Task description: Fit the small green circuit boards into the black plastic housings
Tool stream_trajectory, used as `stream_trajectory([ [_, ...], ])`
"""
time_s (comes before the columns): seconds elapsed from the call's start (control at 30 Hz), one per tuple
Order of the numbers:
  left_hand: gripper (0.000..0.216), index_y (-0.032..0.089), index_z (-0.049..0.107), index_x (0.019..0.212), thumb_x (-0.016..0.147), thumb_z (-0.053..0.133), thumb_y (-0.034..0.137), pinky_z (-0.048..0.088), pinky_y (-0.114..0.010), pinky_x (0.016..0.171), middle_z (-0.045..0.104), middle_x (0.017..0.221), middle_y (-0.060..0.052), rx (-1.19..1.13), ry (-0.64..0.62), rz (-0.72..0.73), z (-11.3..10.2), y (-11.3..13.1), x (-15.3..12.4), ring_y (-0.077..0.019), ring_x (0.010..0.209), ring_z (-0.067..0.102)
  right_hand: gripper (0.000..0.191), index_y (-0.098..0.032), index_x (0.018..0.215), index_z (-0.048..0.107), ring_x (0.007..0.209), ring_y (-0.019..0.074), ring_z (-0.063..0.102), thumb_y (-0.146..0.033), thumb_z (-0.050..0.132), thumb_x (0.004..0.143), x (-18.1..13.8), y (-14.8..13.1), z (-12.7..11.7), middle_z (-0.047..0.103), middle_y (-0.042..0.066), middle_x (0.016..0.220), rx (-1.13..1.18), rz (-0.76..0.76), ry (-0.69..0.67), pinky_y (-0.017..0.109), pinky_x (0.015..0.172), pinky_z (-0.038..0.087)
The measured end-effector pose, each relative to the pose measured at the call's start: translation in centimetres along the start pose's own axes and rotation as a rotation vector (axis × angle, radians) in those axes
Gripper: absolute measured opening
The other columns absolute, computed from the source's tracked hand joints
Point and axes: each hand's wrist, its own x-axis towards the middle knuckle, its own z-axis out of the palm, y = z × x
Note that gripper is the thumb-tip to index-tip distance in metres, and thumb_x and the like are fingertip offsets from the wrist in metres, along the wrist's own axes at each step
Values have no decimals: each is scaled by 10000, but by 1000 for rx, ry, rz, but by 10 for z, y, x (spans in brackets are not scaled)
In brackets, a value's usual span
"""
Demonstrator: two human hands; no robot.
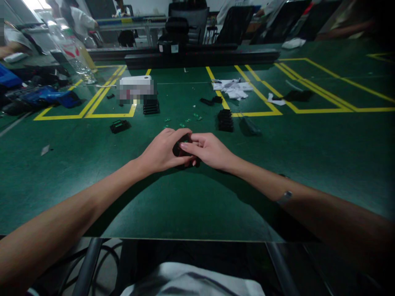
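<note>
My left hand (162, 153) and my right hand (207, 150) meet over the middle of the green table (197, 205). Both are closed around one small black part (180, 149), of which only a dark patch shows between the fingers. The fingers of my right hand lie over the top of it. Just beyond the hands lie several tiny green pieces (185, 121). A stack of black parts (225, 120) stands to the far right of them, another stack (151, 106) to the far left, and a single black part (120, 126) lies further left.
Yellow tape lines (256, 96) mark boxes on the table. White papers (233, 88) and dark scraps lie at the back right, a clear plastic bottle (72, 51) and blue items (46, 96) at the back left. Chairs and other people sit beyond the far edge.
</note>
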Motion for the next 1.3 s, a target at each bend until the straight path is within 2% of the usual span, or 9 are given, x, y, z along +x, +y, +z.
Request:
stream_trajectory([
  [0.7, 520, 174, 498, 1293, 876, 707, 404, 497, -366, 943, 646, 1226, -115, 9, -1, 8, 3, 3, 0, -233, 1056, 624, 265, -135, 878, 613, 585, 133, 663, -393, 648, 930, 1, 0, 0, 697, 42, 749, 45, -22, -6, 232, 491, 544],
  [0.97, 509, 186, 503, 1271, 867, 718, 407, 490, -364, 931, 650, 1202, -96, -2, 0, -12, 2, 5, 1, -233, 1044, 621, 309, -130, 888, 623, 585, 141, 667, -434, 673, 909, 2, 1, 0, 699, 48, 739, 66, -22, -6, 232, 484, 541],
  [1.3, 525, 182, 507, 1276, 855, 723, 410, 495, -376, 941, 651, 1207, -107, -3, -14, 3, 0, 3, 1, -243, 1059, 627, 285, -135, 845, 592, 562, 144, 669, -399, 678, 907, 1, 0, 0, 679, 32, 687, 49, -17, 0, 233, 471, 542],
])
